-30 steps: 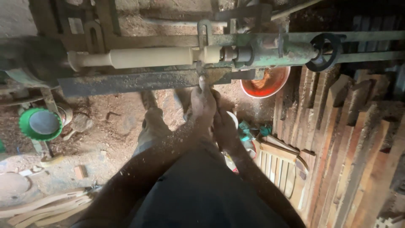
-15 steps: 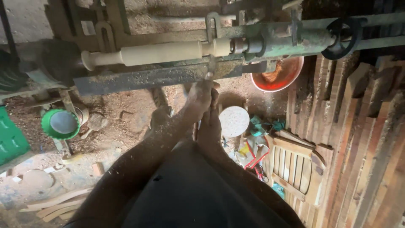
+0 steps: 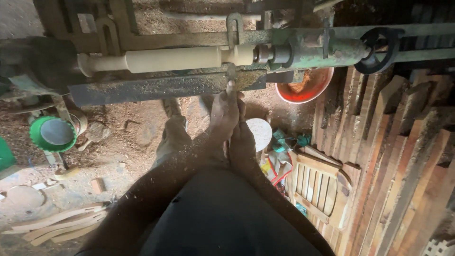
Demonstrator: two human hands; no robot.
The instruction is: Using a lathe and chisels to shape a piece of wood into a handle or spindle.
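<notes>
Both arms are bare to the top of the lower frame, with no sleeves, gloves, rings or watch showing. Pale sawdust speckles the forearms and clings to the left hand and right hand. Below centre, a dark, plain garment covers the lap.

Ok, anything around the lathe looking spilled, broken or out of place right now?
Nothing looks broken. Sawdust covers the lathe bed and the floor under the pale turned spindle. Both hands reach together up to the bed's edge. Wooden offcuts lie loose on the floor at lower left.
</notes>
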